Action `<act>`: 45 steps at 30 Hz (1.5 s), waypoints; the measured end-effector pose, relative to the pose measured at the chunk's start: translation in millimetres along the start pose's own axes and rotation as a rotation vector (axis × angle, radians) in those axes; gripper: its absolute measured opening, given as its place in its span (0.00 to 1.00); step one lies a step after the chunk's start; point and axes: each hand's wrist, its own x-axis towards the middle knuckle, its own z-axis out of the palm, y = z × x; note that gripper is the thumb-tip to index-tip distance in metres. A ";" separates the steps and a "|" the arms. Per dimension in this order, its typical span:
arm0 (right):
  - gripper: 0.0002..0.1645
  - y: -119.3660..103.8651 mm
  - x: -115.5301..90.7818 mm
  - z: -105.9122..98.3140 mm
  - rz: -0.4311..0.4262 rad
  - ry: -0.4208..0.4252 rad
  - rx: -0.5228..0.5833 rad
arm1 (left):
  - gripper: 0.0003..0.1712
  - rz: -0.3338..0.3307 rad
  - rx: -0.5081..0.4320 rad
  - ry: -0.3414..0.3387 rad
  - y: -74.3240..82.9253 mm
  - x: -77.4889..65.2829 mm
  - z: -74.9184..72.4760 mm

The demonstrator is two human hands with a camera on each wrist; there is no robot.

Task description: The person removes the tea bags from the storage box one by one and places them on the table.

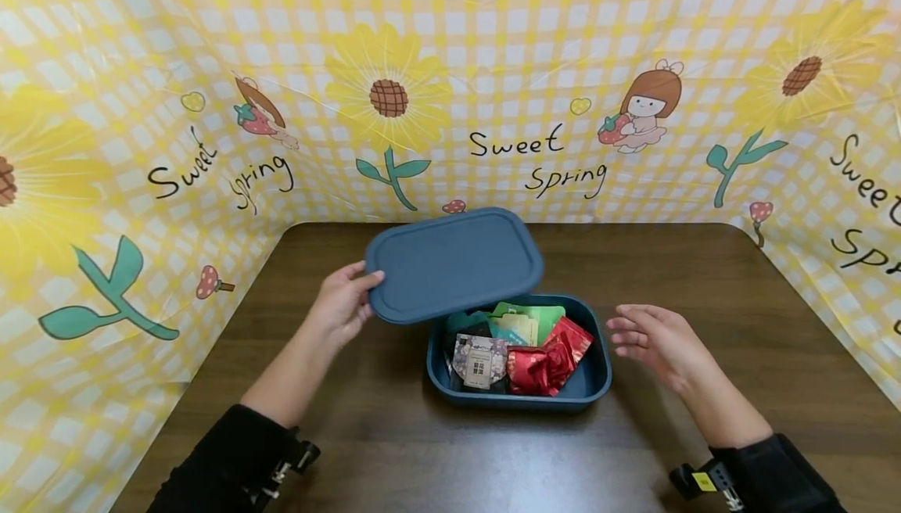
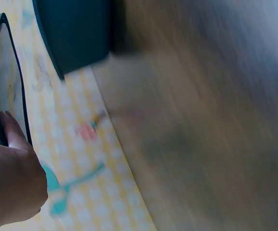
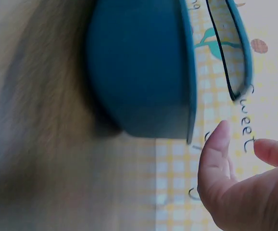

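Observation:
A blue lid (image 1: 454,263) with rounded corners is tilted above the back left of a blue box (image 1: 519,401). My left hand (image 1: 341,302) pinches the lid's left end, thumb on top. In the box lie red foil packets (image 1: 538,364), a patterned packet with a pale label (image 1: 480,360) and a green packet (image 1: 545,317); the lid hides part of the back. Just right of the box, my right hand (image 1: 655,341) holds nothing, its fingers loosely bent and apart from the wall. The right wrist view shows the box's outer side (image 3: 144,67) beyond that hand.
The box stands on a dark brown wooden table (image 1: 338,435). Behind it and on both sides hangs a yellow checked cloth (image 1: 436,130) with flowers and lettering, meeting the table's back edge. Each wrist carries a small black device, such as the right wrist device (image 1: 704,482).

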 end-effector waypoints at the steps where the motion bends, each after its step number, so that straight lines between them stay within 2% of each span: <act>1: 0.09 1.9 -0.8 -2.8 0.003 0.007 -0.009 | 0.37 0.005 -0.014 0.021 3.6 2.3 -8.5; 7: 0.09 11.3 -6.0 -20.2 0.025 0.054 -0.035 | 0.41 -0.038 -0.059 0.139 10.9 11.1 -57.8; 12: 0.10 17.9 -11.0 -34.3 0.040 0.071 -0.071 | 0.42 -0.093 -0.069 0.219 5.5 15.6 -87.0; 19: 0.14 24.2 -17.1 -46.2 0.065 0.084 -0.110 | 0.44 -0.150 -0.033 0.291 -2.6 21.4 -105.9; 23: 0.12 25.3 -20.0 -48.4 0.070 0.124 -0.208 | 0.45 -0.157 -0.009 0.308 -7.9 24.6 -111.7; 25: 0.11 25.2 -21.3 -47.7 0.067 0.151 -0.277 | 0.44 -0.142 0.040 0.312 -10.9 26.0 -115.6; 27: 0.16 24.8 -22.7 -46.0 0.054 0.174 -0.360 | 0.43 -0.124 0.152 0.336 -13.4 26.9 -120.3; 31: 0.26 23.4 -24.1 -42.3 0.035 0.214 -0.534 | 0.43 -0.121 0.477 0.382 -14.3 25.6 -128.5; 35: 0.29 22.5 -24.3 -40.5 0.017 0.220 -0.644 | 0.42 -0.145 0.751 0.372 -10.8 23.6 -132.3; 38: 0.29 22.6 -24.6 -39.2 0.008 0.214 -0.670 | 0.39 -0.143 0.941 0.363 -7.9 22.5 -132.9; 42: 0.31 23.4 -25.6 -37.3 0.016 0.193 -0.653 | 0.32 -0.110 1.199 0.355 -6.0 23.9 -135.6; 45: 0.32 23.6 -26.4 -36.8 0.021 0.181 -0.641 | 0.26 -0.079 1.348 0.368 -5.1 27.0 -138.5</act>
